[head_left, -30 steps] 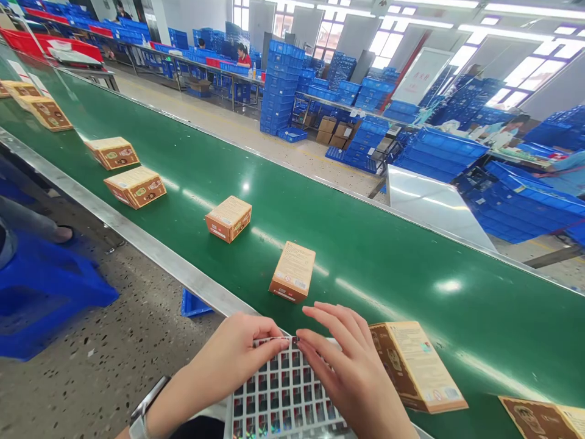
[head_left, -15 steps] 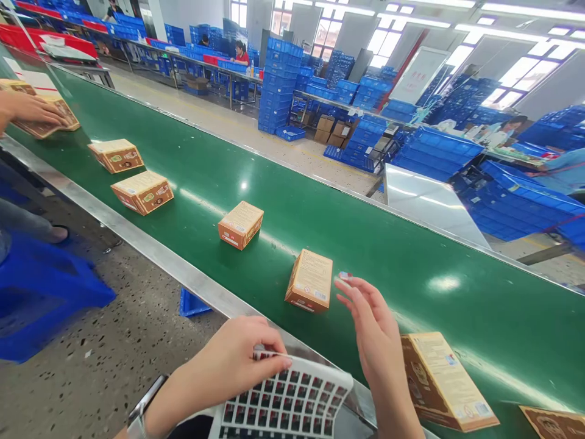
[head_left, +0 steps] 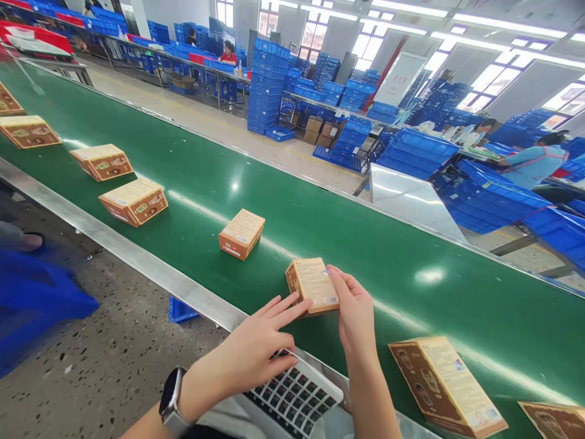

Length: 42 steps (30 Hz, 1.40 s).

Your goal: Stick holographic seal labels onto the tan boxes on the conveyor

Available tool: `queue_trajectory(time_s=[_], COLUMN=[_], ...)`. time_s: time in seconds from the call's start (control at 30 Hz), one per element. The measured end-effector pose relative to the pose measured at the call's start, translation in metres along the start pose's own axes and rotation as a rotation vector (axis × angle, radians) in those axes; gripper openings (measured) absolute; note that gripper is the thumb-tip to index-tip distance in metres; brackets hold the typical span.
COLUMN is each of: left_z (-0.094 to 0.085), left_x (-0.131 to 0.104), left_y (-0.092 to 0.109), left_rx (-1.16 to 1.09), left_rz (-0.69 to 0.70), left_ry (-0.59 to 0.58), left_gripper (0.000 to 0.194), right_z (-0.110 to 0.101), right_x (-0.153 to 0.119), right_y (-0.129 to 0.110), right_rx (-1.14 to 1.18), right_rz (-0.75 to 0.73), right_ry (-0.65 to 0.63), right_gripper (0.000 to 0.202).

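A small tan and brown carton (head_left: 314, 280) lies on the green conveyor belt before me, printed panel up. My right hand (head_left: 354, 305) is at its right edge, thumb and finger closed on a small sticker (head_left: 326, 272) against the top panel. My left hand (head_left: 269, 335) stretches two fingers onto the carton's near left corner. Its thumb and curled fingers grip a white sheet of stickers (head_left: 299, 390), dark with rows of small labels, below the belt's metal edge. Another carton (head_left: 457, 378), to the right, carries a similar small sticker on its upper panel.
More cartons stand on the belt (head_left: 196, 164): one nearby (head_left: 242, 233), several farther left, and a partly cut-off one (head_left: 555, 421) at lower right. A metal rail (head_left: 183, 280) edges the belt. Blue crates (head_left: 267, 85) are stacked beyond; a person in light blue (head_left: 532, 161) sits at right.
My right hand has brought the sticker left onto the carton, which has turned slightly. My left hand has reached forward to touch the carton, keeping the sheet. Another person's hand at far left is gone from view.
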<state>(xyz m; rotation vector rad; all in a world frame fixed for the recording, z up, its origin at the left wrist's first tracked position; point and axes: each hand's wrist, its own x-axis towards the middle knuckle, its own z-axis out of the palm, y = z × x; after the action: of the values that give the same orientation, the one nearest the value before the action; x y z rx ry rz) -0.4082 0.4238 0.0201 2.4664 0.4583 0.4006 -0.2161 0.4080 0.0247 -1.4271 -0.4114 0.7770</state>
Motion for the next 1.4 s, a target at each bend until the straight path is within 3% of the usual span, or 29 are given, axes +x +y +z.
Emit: queue_trajectory(time_s=[0.37, 0.63, 0.97, 1.1, 1.17, 1.2, 1.33, 1.4], left_z=[0.012, 0.019, 0.016, 0.007, 0.002, -0.001, -0.011, -0.012], left_x=[0.008, 0.013, 0.001, -0.003, -0.003, -0.003, -0.001, -0.001], left_y=[0.005, 0.009, 0.009, 0.014, 0.016, 0.017, 0.020, 0.020], left_rx=[-0.035, -0.041, -0.201, -0.267, -0.335, -0.371, -0.550, -0.661], left_rz=[0.056, 0.095, -0.013, -0.177, -0.255, -0.288, -0.407, -0.473], left_ry=[-0.014, -0.019, -0.028, -0.013, -0.002, -0.003, -0.016, -0.029], left_gripper=[0.011, 0.012, 0.008, 0.011, 0.013, 0.013, 0.015, 0.014], right_z=[-0.018, -0.034, -0.057, -0.061, -0.060, -0.060, -0.062, -0.065], right_x=[0.000, -0.002, 0.016, -0.003, -0.025, -0.036, -0.068, -0.070], right_y=[-0.003, 0.000, -0.018, -0.023, -0.023, -0.022, -0.015, -0.013], right_rx=[-0.052, -0.364, -0.675, -0.834, -0.870, -0.878, -0.903, -0.945], right_rz=[0.037, -0.135, -0.228, -0.469, -0.611, -0.662, -0.727, -0.713], right_ry=[0.044, 0.087, 0.241, 0.317, 0.235, 0.121, -0.535, -0.690], right_gripper=[0.044, 0.040, 0.044, 0.034, 0.033, 0.031, 0.023, 0.020])
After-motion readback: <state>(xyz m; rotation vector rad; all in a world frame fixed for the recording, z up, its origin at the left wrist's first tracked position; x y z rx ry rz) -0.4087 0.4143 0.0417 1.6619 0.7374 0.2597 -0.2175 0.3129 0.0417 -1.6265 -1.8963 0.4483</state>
